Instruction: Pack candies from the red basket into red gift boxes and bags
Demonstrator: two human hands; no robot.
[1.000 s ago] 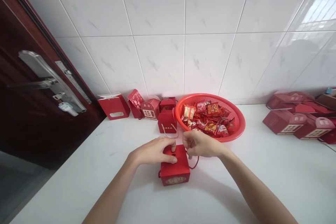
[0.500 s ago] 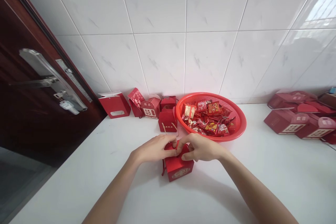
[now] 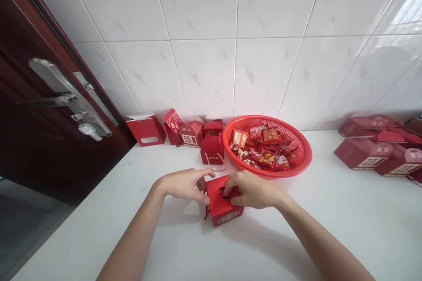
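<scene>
White counter (image 3: 178, 246), tiled wall (image 3: 204, 9), dark door (image 3: 33, 140) (keys (image 3: 89, 131) hanging). One basket (image 3: 307, 158), five boxes (image 3: 212, 151) to its left, one red box (image 3: 219, 206) nearer: right hand (image 3: 253, 191) grip pinching top, left hand (image 3: 184, 184) grip open.

I see soft, rather bright light; glare shines on the upper right of the wall (image 3: 204, 79). Shadows fall faintly on the counter (image 3: 329, 210). The dark left side shows little detail, and the edges look stretched.

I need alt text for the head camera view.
A right hand touches the top of a red box on a white counter, the left hand at its side. Behind are a red basket of wrapped sweets and more red boxes.
</scene>
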